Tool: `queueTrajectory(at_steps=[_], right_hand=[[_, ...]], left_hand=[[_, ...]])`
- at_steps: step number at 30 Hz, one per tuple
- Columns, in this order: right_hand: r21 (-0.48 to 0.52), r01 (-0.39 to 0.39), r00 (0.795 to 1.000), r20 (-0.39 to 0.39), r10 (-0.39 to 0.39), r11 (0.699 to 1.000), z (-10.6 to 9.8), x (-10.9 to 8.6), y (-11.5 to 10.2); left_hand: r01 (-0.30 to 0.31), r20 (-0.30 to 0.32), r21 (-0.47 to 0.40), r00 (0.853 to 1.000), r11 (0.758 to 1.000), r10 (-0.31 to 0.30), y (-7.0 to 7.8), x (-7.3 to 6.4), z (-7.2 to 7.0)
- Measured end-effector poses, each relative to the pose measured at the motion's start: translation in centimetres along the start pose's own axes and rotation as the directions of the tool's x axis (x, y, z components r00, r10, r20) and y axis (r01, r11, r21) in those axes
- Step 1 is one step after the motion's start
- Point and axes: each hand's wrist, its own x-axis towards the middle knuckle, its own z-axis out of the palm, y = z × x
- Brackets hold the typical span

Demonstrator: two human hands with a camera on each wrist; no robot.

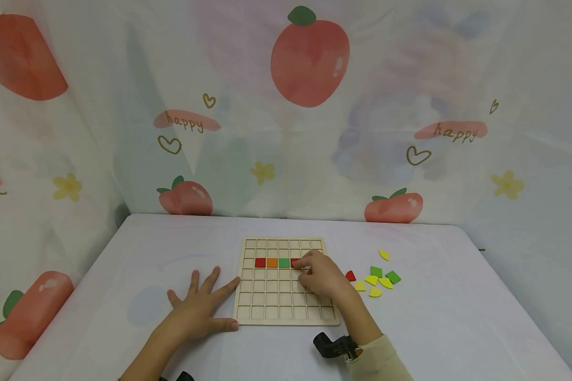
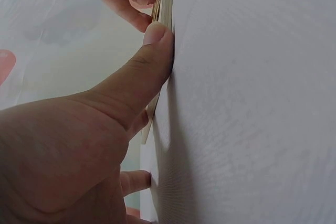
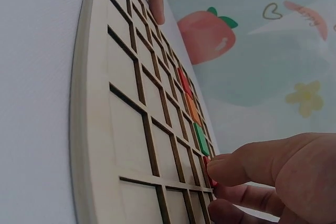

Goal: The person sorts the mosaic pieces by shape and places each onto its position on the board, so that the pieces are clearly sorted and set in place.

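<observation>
A wooden grid board [image 1: 265, 301] lies on the table. Along one of its upper rows sit a red square tile [image 1: 260, 263], an orange tile [image 1: 272, 263] and a green tile [image 1: 284, 263]. Beside the green one, my right hand [image 1: 320, 275] has curled fingers and thumb at another red tile [image 3: 206, 163], partly hidden by the fingertips. My left hand [image 1: 195, 312] lies spread on the table, its thumb [image 2: 156, 35] and a fingertip touching the board's left side.
Right of the board lie loose pieces: several yellow curved pieces [image 1: 375, 291], green tiles [image 1: 376, 271] and a red piece [image 1: 350, 275]. The white table [image 1: 171, 233] meets a printed cloth backdrop [image 1: 310, 159] behind and at the left.
</observation>
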Motion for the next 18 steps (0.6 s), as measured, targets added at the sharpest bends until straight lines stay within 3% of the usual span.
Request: queueTrajectory(at_steps=[7,18], right_hand=[[-0.014,0.02,1.0,0.01,-0.02,1.0,-0.2,-0.1,0.2],[0.155,-0.027,0.999,-0.027,0.032,0.988,-3.6,-0.1,2.2]], left_hand=[[-0.001,0.009,0.001,1.0,1.0,0.001,-0.1,0.0,0.1],[0.009,0.021,-0.003,1.0,1.0,-0.009,0.0,0.0,0.0]])
